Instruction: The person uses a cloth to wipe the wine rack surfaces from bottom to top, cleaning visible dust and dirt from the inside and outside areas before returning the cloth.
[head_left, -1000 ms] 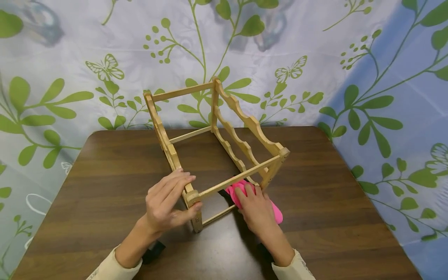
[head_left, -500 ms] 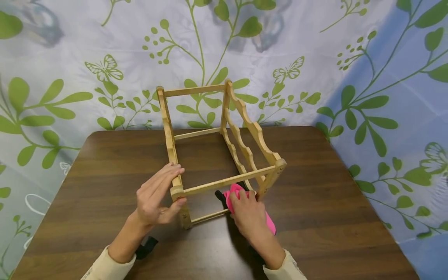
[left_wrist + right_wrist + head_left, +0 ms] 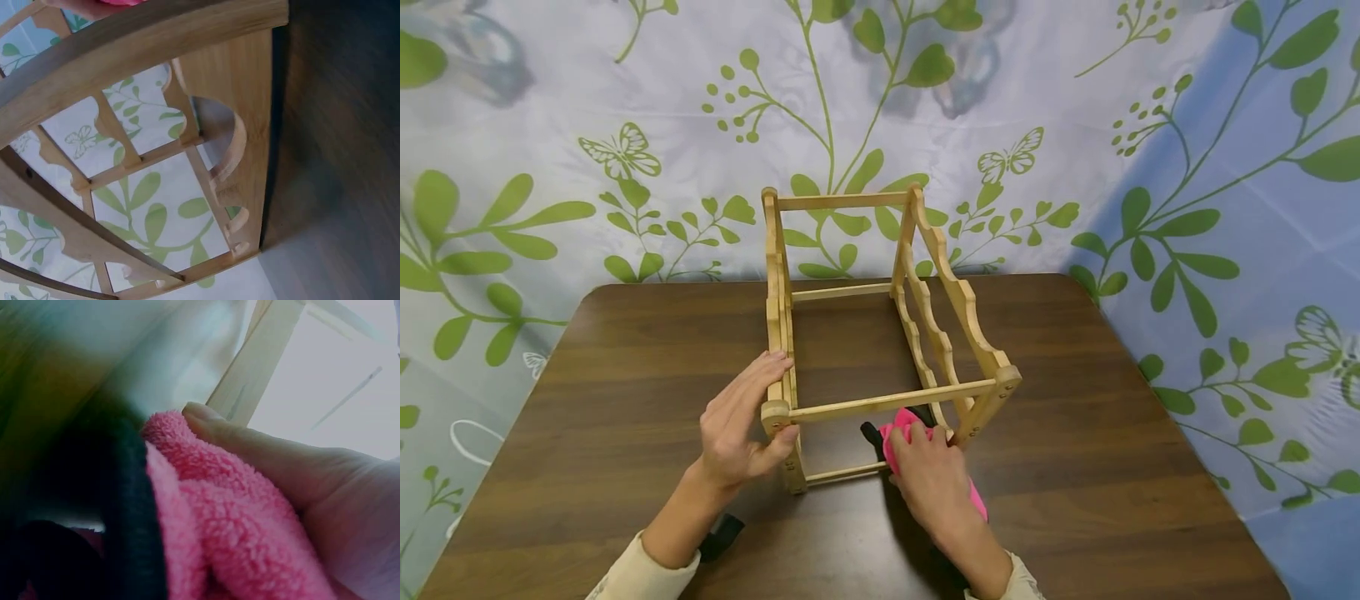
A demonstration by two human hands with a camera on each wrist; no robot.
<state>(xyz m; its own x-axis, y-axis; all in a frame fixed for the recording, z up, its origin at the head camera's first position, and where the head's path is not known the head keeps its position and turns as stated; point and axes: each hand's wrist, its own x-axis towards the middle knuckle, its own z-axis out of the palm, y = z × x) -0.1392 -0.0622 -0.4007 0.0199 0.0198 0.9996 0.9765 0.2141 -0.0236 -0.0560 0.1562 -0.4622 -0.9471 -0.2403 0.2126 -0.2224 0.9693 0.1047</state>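
A light wooden rack [image 3: 891, 400] with scalloped side rails stands on the table, its near end facing me. My left hand [image 3: 737, 425] holds its near left corner, fingers over the side rail and thumb against the front of the post. A fluffy pink cloth [image 3: 904, 423] is bunched in my right hand [image 3: 932, 487] by the lower right of the near end, with a tail of it hanging out past the wrist. In the right wrist view the thumb presses along the cloth [image 3: 231, 512]. The left wrist view looks through the rack [image 3: 250, 112] from its left side.
The brown wood-grain table [image 3: 1090, 433] spreads around the rack. A black strap [image 3: 721, 537] hangs at the left wrist, and a black strip [image 3: 872, 437] pokes out by the cloth. A leaf-patterned fabric backdrop [image 3: 685, 108] rises behind the table.
The rack has turned so its far end swings right and it sits squarer to me. Both hands moved along with it; the right hand keeps the cloth at the near lower right.
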